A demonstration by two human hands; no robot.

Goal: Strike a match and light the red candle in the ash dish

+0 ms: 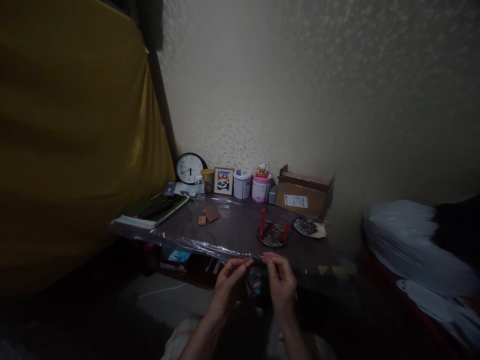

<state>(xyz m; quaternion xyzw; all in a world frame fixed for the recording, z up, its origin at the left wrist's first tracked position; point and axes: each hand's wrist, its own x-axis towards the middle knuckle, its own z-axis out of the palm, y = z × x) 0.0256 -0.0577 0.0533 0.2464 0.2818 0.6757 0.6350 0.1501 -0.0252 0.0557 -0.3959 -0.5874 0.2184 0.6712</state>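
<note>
Both forearms (205,327) reach forward; the left hand (229,276) and right hand (281,280) pinch with bent fingers (236,262), tips near each other.

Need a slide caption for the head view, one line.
Left hand pinching a small brown piece, right hand a thin stick, by a table with two red candles, in dim light.

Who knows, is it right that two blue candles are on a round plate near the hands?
Not quite: the head view shows the two candles are red. They are on a round plate near the left hand and right hand.
</note>
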